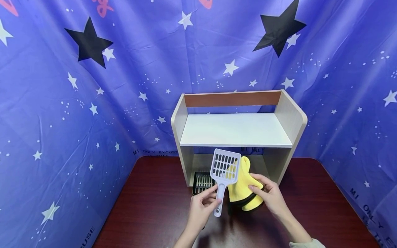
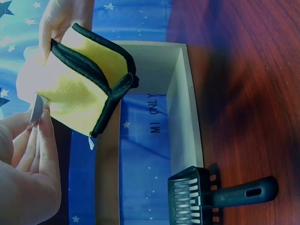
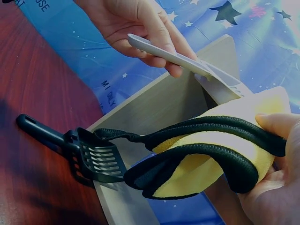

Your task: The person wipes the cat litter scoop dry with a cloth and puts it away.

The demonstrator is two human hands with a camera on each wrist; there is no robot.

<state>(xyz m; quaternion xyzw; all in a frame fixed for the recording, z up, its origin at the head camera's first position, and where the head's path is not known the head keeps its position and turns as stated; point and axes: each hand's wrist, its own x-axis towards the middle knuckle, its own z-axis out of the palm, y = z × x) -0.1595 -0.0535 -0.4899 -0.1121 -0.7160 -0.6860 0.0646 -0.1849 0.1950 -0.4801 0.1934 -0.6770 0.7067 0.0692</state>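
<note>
My left hand (image 1: 200, 208) pinches the handle of a pale lavender litter scoop (image 1: 221, 182), its slotted head pointing up and away. In the left wrist view the scoop shows only as a thin edge between thumb and fingers. A folded yellow cloth with black edging (image 1: 240, 187) is in my right hand (image 1: 271, 194), gripped at its right side between thumb and fingers. The cloth hangs partly behind the scoop's head and shows through its slots. Below and to the left lies a black litter scoop (image 3: 101, 157), apart from both hands, its handle toward the front.
A pale wooden two-tier shelf (image 1: 235, 131) stands at the back of the dark red table (image 1: 149, 206). The black scoop's head rests at the front left of its lower tier, with the handle over the tabletop. Blue star-printed curtains (image 1: 139, 69) enclose the back and sides.
</note>
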